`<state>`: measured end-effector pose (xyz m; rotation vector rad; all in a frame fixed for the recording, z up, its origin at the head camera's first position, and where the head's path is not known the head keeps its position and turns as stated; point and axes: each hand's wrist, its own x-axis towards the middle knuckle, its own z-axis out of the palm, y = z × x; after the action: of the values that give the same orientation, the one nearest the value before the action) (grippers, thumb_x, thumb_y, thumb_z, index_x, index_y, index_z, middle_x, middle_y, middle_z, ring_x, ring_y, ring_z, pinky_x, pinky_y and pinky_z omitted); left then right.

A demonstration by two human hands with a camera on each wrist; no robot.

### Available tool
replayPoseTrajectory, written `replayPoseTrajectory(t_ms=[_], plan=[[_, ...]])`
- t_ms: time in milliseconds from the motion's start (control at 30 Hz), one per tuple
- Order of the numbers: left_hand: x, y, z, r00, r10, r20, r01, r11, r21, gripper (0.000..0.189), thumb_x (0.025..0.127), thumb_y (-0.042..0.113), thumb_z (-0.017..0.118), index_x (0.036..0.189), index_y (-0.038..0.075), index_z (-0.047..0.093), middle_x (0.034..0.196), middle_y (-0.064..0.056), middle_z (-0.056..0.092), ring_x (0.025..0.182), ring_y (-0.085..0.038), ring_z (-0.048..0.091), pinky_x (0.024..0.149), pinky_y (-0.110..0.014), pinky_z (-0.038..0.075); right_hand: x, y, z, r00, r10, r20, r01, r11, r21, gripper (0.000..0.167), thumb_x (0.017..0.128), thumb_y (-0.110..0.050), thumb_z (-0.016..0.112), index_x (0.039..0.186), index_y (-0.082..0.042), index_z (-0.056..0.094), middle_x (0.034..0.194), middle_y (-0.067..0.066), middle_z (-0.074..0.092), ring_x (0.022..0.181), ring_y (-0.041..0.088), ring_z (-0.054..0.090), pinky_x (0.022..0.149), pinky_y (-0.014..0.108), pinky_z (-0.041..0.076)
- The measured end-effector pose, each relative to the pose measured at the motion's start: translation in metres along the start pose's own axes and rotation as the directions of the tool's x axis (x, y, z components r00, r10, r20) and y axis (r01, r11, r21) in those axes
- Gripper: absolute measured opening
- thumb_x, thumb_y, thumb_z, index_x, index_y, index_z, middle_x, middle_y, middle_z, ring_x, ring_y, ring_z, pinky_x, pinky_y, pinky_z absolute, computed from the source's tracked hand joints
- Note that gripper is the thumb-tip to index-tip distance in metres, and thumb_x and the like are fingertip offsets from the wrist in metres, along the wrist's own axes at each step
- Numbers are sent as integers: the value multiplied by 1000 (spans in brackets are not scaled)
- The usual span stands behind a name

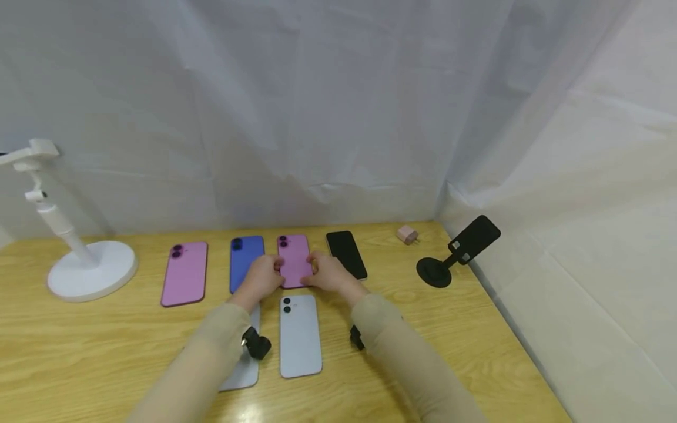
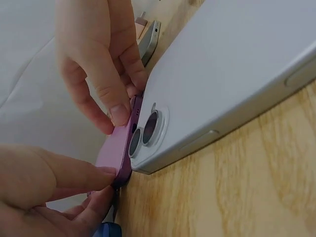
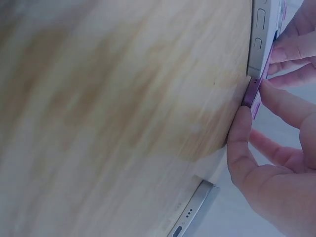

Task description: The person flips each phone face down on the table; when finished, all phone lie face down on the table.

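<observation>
A pink phone [image 1: 295, 262] lies face down on the wooden table, its two camera lenses at the upper left. My left hand [image 1: 263, 276] pinches its left edge near the lower corner, thumb on the back, as the left wrist view shows at the pink phone [image 2: 113, 150]. On the opposite edge, my right hand [image 1: 330, 272] grips the lower right corner between thumb and fingers [image 3: 240, 129]. Just below lies a white phone [image 1: 300, 336], lenses up. A blue phone [image 1: 245, 258] sits left of the pink one, partly behind my left hand, and a black-screened phone [image 1: 347, 254] to the right.
Another pink phone [image 1: 185, 274] lies further left, beside a white stand with a round base [image 1: 92, 271]. A second white phone [image 1: 244, 373] is partly under my left forearm. At right are a pink charger plug [image 1: 407, 234] and a black phone stand [image 1: 459, 249]. White sheeting [image 1: 328, 117] borders the table.
</observation>
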<state>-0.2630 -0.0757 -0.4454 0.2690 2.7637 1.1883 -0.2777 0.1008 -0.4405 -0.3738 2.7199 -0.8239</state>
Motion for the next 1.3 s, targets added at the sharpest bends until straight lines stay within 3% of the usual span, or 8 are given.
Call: replayPoseTrajectory(t_ms=[100, 333, 433, 533, 700, 867, 1033, 1300], plan=[[0, -2, 1, 1000, 19, 6, -19, 1000, -13, 45, 78, -8, 63, 121, -16, 54, 109, -27, 62, 96, -31, 61, 84, -41, 52, -2, 3, -3, 999, -38, 36, 38, 999, -8, 54, 86, -22, 73, 131, -1, 52, 84, 3, 57, 71, 13, 49, 62, 24, 43], [1, -2, -2, 997, 78, 4, -78, 997, -12, 44, 81, 0, 71, 121, -13, 57, 92, -17, 63, 82, -24, 57, 71, -34, 52, -11, 15, -28, 980, -107, 169, 106, 994, 16, 58, 85, -23, 73, 136, -7, 51, 120, 11, 61, 108, 20, 57, 93, 32, 47], [4, 2, -2, 994, 113, 6, -113, 993, -20, 46, 83, 6, 72, 124, -9, 57, 98, -18, 63, 89, -27, 59, 76, -38, 52, -14, 24, -40, 978, -156, 139, 157, 988, 5, 52, 86, -21, 72, 132, -4, 54, 123, 14, 60, 112, 24, 55, 94, 34, 46], [9, 9, 3, 985, 171, 5, -171, 985, -38, 47, 83, 7, 73, 124, -8, 57, 105, -21, 63, 95, -31, 60, 83, -42, 52, -14, 37, -51, 983, -175, 55, 175, 984, -2, 46, 88, -17, 70, 128, 0, 56, 122, 17, 58, 109, 28, 56, 92, 36, 48], [20, 23, 20, 964, 263, 21, -262, 964, -45, 48, 82, 7, 74, 123, -10, 56, 98, -20, 63, 87, -29, 59, 78, -42, 51, -16, 60, -62, 994, -90, -58, 87, 995, -43, 47, 88, -15, 70, 129, 1, 55, 129, 20, 54, 117, 33, 51, 96, 42, 45], [27, 37, 39, 963, 267, 41, -264, 963, -60, 49, 82, 8, 74, 126, -6, 56, 92, -16, 61, 81, -24, 55, 74, -38, 49, -18, 74, -62, 997, 14, -71, -19, 997, -77, 60, 85, -20, 74, 134, 3, 49, 127, 23, 54, 116, 35, 52, 95, 44, 46], [33, 50, 57, 961, 278, 1, -278, 960, -31, 45, 82, 6, 74, 121, -8, 59, 84, -14, 62, 76, -22, 55, 72, -37, 49, -20, 79, -57, 995, -5, -95, -3, 997, -77, 59, 83, -16, 76, 131, 8, 51, 119, 24, 60, 109, 34, 57, 93, 42, 48], [36, 54, 79, 977, 214, 7, -214, 976, -36, 44, 82, 3, 72, 121, -11, 59, 83, -9, 61, 75, -19, 54, 73, -34, 50, -24, 77, -52, 995, 6, -102, -12, 998, -57, 56, 84, -14, 74, 131, 7, 52, 132, 22, 53, 120, 34, 51, 100, 42, 43]])
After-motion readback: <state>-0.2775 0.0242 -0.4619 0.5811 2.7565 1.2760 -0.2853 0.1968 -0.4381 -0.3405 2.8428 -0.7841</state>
